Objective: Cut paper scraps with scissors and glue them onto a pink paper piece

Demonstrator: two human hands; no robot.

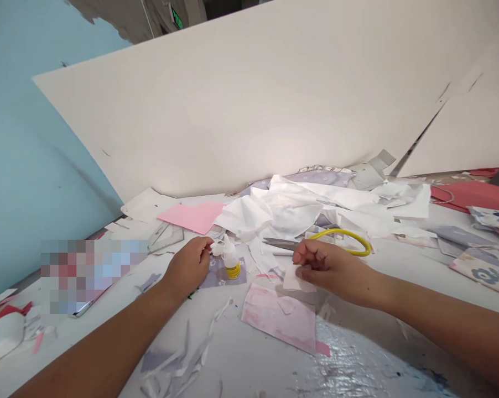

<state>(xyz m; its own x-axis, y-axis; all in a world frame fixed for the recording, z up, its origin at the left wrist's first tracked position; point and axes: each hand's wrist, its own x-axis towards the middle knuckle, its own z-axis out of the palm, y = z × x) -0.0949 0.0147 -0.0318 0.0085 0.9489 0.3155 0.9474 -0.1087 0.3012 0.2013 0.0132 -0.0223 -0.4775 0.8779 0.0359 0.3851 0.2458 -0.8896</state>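
My left hand (pixel 189 265) is closed, its fingertips at a small white piece beside the nozzle of a glue bottle (pixel 232 260). Whether that piece belongs to the bottle I cannot tell. The bottle is white with a yellow label and stands upright on a purple flowered scrap (pixel 212 276). Between thumb and fingers, my right hand (pixel 322 270) pinches a small pale pink piece of paper (pixel 295 281). Below it lies a larger pink patterned sheet (pixel 279 318) on the table. Scissors with yellow handles (pixel 363 246) lie just behind my right hand, blades pointing left.
Crumpled white sheets (pixel 274 210) and a pink sheet (pixel 195 216) lie toward the back, before a white panel (pixel 253 110). A phone with a blurred screen (pixel 95 276) rests at the left. Red pieces (pixel 477 196) and flowered pieces (pixel 485 271) lie at the right.
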